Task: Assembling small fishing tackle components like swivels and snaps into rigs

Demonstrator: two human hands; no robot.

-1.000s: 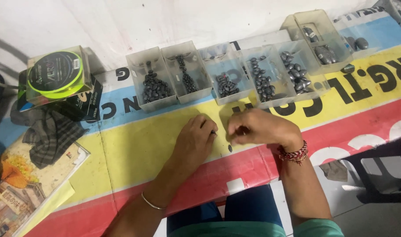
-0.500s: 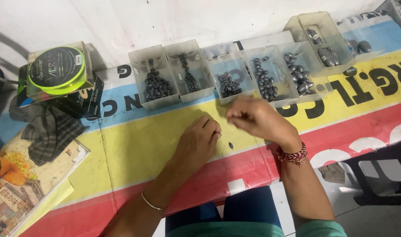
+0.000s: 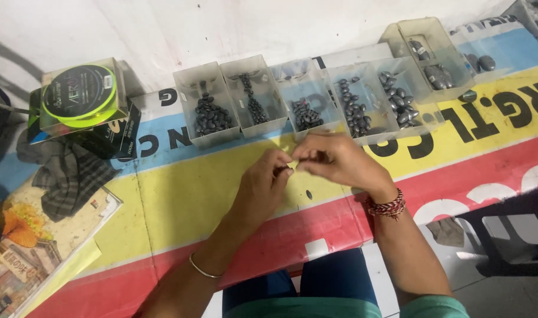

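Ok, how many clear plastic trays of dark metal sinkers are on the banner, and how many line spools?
Small clear plastic trays in the row: 5
Larger divided clear plastic tray: 1
Boxed green fishing-line spool: 1
Total: 7

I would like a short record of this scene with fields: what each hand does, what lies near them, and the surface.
left hand: raised over the banner, fingertips meeting the right hand's
right hand: fingertips pinched against the left's; what they hold is too small to tell
near the hands: row of clear trays with dark oval weights
far left: spool of yellow-green line in a clear box, checked cloth
surface: striped banner, blue, yellow, red
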